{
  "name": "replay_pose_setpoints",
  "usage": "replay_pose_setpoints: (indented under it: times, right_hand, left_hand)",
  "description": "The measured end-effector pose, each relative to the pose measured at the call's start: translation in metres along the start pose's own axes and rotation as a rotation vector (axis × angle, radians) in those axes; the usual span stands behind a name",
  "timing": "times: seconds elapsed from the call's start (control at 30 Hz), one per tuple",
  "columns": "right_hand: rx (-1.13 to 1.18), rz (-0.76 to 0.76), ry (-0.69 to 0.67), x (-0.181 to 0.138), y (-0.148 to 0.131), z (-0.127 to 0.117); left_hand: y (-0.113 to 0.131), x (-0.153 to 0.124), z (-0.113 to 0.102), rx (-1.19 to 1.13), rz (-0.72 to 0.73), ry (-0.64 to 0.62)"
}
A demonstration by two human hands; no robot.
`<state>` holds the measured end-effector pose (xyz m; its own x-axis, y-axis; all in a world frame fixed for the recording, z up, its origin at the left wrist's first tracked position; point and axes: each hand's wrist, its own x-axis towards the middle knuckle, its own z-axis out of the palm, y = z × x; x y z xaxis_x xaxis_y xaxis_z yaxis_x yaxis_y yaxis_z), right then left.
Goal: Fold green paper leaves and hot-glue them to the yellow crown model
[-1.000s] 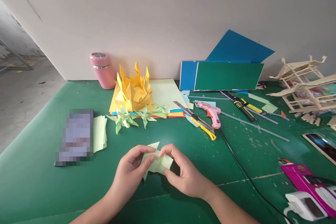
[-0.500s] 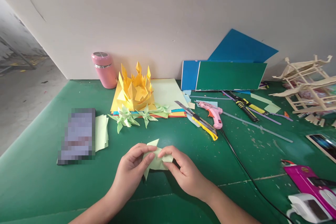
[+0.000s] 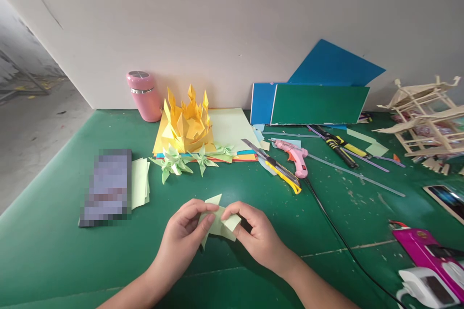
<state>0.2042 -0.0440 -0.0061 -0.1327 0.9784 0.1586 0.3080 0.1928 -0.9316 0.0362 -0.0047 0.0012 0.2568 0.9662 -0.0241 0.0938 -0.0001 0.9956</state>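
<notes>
Between my two hands is a pale green folded paper (image 3: 220, 230), with pointed flaps sticking out at the top and lower left. My left hand (image 3: 186, 229) pinches its left side between thumb and fingers. On the right side, my right hand (image 3: 253, 231) is closed on a flap that is bent over. Beyond my hands lie several pale green paper flowers (image 3: 176, 159). They rest in front of a yellow folded-paper crown shape (image 3: 188, 128), which stands on a stack of coloured paper (image 3: 234, 123).
To the left are a dark pixelated flat object (image 3: 108, 188) and pale green paper slips (image 3: 139, 183). Right of centre lie a yellow utility knife (image 3: 282, 174) and a pink glue gun (image 3: 297, 157) with its black cord. A pink flask (image 3: 145, 99) stands near the wall.
The right flap of the green paper has turned, now showing more of its face by my right fingers. Both hands have shifted very slightly and keep their grip.
</notes>
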Motion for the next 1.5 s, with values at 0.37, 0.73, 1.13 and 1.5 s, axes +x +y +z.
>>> replay_pose_setpoints:
  times: [0.37,0.73,1.13,1.5]
  right_hand:
    - [0.031,0.062,0.146,0.002,0.001,0.004]
    - [0.049,0.123,0.243,0.001,0.001,0.01]
    - [-0.029,0.085,0.266,0.0,0.002,0.011]
    - [-0.068,0.064,0.224,0.0,-0.004,0.014]
  left_hand:
    - [-0.004,-0.002,0.001,0.101,0.068,-0.014]
    - [-0.005,-0.006,0.001,0.272,0.167,-0.041]
    - [-0.006,-0.008,0.005,0.263,0.091,-0.049]
    - [-0.003,-0.008,0.011,0.009,-0.136,-0.04]
